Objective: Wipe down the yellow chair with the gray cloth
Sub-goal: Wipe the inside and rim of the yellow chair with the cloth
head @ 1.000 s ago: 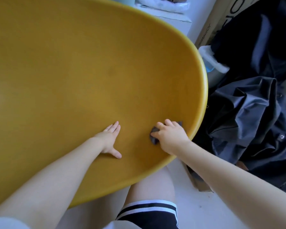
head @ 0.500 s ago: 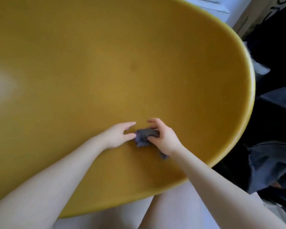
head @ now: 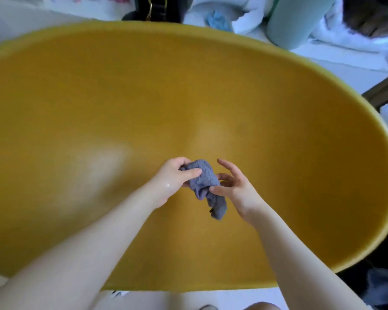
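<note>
Yellow fills nearly the whole frame: the smooth curved shell of the chair, with both hands meeting just below its centre. Between them is the crumpled gray cloth, one end hanging down above the seat. On its left side, the left hand grips it, thumb across the top. On its right, the right hand pinches its lower fold, upper fingers spread loose. Along the top edge sit white bedding and a pale green cylinder.

No readable text, labels or numbers anywhere in view
</note>
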Demonstrator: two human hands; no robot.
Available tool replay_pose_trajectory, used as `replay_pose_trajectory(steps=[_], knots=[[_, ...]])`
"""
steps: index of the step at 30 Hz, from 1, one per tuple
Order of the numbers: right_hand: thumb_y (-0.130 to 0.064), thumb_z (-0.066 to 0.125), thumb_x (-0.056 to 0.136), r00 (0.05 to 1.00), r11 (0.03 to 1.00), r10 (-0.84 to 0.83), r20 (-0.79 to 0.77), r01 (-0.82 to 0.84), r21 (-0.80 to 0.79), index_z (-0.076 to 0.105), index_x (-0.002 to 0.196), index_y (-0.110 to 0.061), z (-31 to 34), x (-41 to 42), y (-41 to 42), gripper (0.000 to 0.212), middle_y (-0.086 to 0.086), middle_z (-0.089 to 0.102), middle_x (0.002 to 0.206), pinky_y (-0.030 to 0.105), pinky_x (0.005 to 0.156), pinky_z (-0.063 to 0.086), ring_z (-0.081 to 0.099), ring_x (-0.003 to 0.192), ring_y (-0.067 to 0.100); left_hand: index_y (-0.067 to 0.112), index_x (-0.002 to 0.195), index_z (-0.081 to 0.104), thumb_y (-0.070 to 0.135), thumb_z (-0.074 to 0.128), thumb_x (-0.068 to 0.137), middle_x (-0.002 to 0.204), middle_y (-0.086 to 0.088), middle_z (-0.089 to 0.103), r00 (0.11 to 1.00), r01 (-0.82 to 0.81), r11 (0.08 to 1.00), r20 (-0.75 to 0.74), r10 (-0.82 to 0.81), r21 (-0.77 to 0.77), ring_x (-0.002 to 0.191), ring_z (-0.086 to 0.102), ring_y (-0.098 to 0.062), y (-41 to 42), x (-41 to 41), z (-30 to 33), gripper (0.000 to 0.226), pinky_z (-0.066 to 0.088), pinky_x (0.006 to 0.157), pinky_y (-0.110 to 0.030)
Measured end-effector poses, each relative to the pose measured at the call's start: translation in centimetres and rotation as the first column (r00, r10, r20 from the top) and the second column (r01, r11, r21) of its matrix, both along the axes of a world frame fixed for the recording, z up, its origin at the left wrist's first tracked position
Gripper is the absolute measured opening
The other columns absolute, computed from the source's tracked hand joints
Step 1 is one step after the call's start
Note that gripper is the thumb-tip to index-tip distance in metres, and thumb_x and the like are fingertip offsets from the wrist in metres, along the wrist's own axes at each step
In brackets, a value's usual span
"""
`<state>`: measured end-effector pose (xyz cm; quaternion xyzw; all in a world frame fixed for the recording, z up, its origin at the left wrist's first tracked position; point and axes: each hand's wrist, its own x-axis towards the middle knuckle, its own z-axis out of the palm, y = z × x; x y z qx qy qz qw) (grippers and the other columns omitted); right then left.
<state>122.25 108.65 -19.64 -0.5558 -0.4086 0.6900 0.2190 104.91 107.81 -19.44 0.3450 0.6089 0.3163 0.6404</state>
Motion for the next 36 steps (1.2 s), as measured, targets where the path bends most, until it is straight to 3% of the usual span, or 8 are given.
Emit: replay_pose_trajectory(steps=[3, 7, 14, 21, 26, 28, 31, 36], knots=[[-0.002, 0.068, 0.08, 0.98, 0.98, 0.196, -0.02, -0.197, -0.042, 0.049, 0.128, -0.019, 2.0, -2.4, 1.7, 0.054, 0.002, 0.053, 0.091, 0.012, 0.072, 0.046, 0.056, 0.081, 0.01, 0.016, 0.08, 0.057, 0.008, 0.058, 0.09, 0.075, -0.001, 0.057, 1.0, -0.017, 0.999, 0.024, 0.018, -0.028, 0.065, 0.055, -0.011, -0.1, -3.2, 2.4, 0.013, 0.049, 0.061, -0.019], [-0.008, 0.068, 0.081, 0.929, 0.934, 0.35, 0.121, -0.355, 0.025, 0.06, 0.083, -0.02, 4.9, -6.9, 2.4, 0.015, -0.002, 0.051, 0.101, 0.011, 0.075, 0.035, 0.048, 0.084, 0.001, 0.017, 0.078, 0.06, 0.006, 0.059, 0.089, 0.07, -0.001, 0.057, 0.998, 0.051, 0.999, -0.029, -0.051, -0.013, 0.054, 0.052, -0.006, -1.2, -6.5, 4.9, 0.016, 0.041, 0.052, -0.02], [-0.006, 0.058, 0.088, 0.813, 0.798, 0.509, 0.281, -0.569, 0.2, 0.04, 0.075, -0.023, 8.2, -15.3, 1.6, 0.028, -0.007, 0.044, 0.064, 0.018, 0.054, 0.033, 0.037, 0.055, 0.005, 0.014, 0.083, 0.058, 0.005, 0.055, 0.092, 0.068, 0.002, 0.057, 0.967, -0.184, 0.983, -0.179, 0.182, 0.004, 0.055, 0.053, 0.0, -6.0, -14.9, 8.8, 0.013, 0.041, 0.054, -0.011], [0.007, 0.041, 0.081, 0.902, 0.759, 0.408, 0.143, -0.422, 0.495, 0.039, 0.078, -0.025, 10.6, -30.1, 1.0, 0.032, -0.008, 0.041, 0.071, 0.015, 0.063, 0.033, 0.038, 0.065, 0.003, 0.03, 0.085, 0.052, 0.014, 0.059, 0.09, 0.078, 0.013, 0.059, 0.74, -0.377, 0.882, -0.48, 0.471, 0.283, 0.075, 0.059, -0.004, -8.7, -26.2, 12.2, 0.018, 0.047, 0.072, -0.026], [0.006, 0.044, 0.081, 0.935, 0.531, 0.27, 0.231, -0.345, 0.774, 0.063, 0.084, -0.002, 10.1, -38.7, 2.7, 0.021, 0.006, 0.053, 0.088, 0.008, 0.077, 0.036, 0.046, 0.082, 0.0, 0.015, 0.1, 0.046, 0.007, 0.056, 0.091, 0.087, 0.006, 0.056, 0.579, -0.492, 0.748, -0.475, 0.663, 0.445, 0.081, 0.057, -0.013, -6.8, -31.6, 12.9, 0.016, 0.044, 0.073, -0.016], [-0.001, 0.045, 0.084, 0.899, 0.402, 0.119, 0.422, -0.433, 0.807, 0.067, 0.098, -0.002, 9.1, -40.8, 3.8, 0.026, 0.017, 0.057, 0.106, 0.027, 0.088, 0.041, 0.051, 0.099, 0.022, 0.01, 0.114, 0.049, 0.006, 0.055, 0.091, 0.102, 0.001, 0.058, 0.569, -0.482, 0.774, -0.526, 0.633, 0.41, 0.094, 0.056, -0.016, -5.6, -33.0, 12.1, 0.024, 0.038, 0.077, -0.011], [-0.005, 0.046, 0.082, 0.758, 0.112, -0.042, 0.651, -0.644, 0.757, 0.061, 0.116, -0.004, 8.2, -41.3, 4.3, 0.038, 0.024, 0.049, 0.132, 0.051, 0.103, 0.028, 0.037, 0.121, 0.043, 0.006, 0.133, 0.043, 0.009, 0.062, 0.086, 0.135, -0.012, 0.041, 0.521, -0.349, 0.864, -0.691, 0.501, 0.363, 0.125, 0.041, -0.024, -5.1, -34.0, 10.3, 0.05, 0.025, 0.096, -0.015], [-0.024, 0.061, 0.081, 0.413, -0.431, 0.188, 0.891, -0.78, 0.453, 0.027, 0.143, -0.013, 5.0, -39.1, 3.8, 0.072, 0.005, 0.032, 0.149, 0.042, 0.11, 0.027, 0.022, 0.136, 0.028, 0.004, 0.119, 0.056, 0.009, 0.064, 0.085, 0.117, -0.015, 0.049, 0.578, -0.202, 0.936, -0.737, 0.351, 0.287, 0.108, 0.052, -0.028, -6.2, -35.0, 9.4, 0.036, 0.036, 0.091, -0.024]])
